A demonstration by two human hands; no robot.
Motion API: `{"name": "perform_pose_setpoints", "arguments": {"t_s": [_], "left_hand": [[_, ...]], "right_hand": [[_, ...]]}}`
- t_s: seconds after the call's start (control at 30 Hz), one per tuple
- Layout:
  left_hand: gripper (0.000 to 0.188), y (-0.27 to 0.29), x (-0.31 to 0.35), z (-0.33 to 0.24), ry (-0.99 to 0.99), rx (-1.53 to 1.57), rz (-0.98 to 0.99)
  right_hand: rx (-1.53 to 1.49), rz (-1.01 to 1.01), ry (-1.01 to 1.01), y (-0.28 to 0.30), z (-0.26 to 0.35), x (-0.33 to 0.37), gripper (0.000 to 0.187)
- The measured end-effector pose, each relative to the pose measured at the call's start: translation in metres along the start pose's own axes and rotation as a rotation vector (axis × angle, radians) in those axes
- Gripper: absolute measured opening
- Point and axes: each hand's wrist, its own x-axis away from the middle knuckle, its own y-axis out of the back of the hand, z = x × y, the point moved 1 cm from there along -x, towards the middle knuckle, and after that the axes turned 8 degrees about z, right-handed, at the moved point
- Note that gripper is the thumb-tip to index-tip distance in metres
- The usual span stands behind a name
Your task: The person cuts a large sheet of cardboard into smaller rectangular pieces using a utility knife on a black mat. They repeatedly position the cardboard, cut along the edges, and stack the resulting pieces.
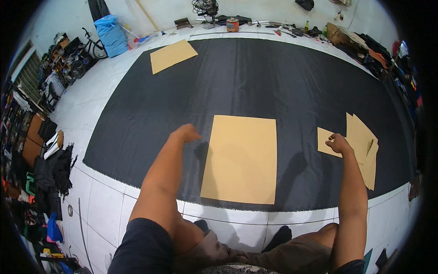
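A large tan sheet [239, 160], like card or pattern paper, lies flat on a spread of black cloth [255, 77] in front of me. Just left of its upper left edge is my left hand [186, 133], its fingers loosely stretched toward the sheet and nothing seen in them. Over a small tan piece [326, 141] on the right, my right hand [339, 144] has thumb and fingertips brought together. Whether it grips that piece or something small cannot be made out. Several overlapping tan pieces [362, 141] lie beside this hand, partly behind the wrist.
Another tan sheet [173, 56] lies at the cloth's far left. White floor tiles [107, 198] surround the cloth. Along the far wall stand a fan [205, 9], an orange-red tin [232, 25] and a blue bag [111, 36]. Clutter lines both sides, with black bags [52, 171] at left.
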Motion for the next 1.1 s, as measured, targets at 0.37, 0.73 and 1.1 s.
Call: {"name": "perform_pose_setpoints", "arguments": {"t_s": [0.37,0.73,1.1], "left_hand": [[0.049,-0.002,0.003,-0.002,0.083,0.059,0.0],[0.048,0.003,0.003,-0.008,0.098,0.084,0.038],[0.048,0.001,-0.004,-0.003,0.096,0.101,0.016]], "right_hand": [[0.043,0.025,-0.006,-0.003,-0.005,-0.006,0.053],[0.027,0.022,-0.024,-0.002,-0.008,-0.004,0.051],[0.018,0.018,-0.017,0.002,-0.005,-0.002,0.051]]}}
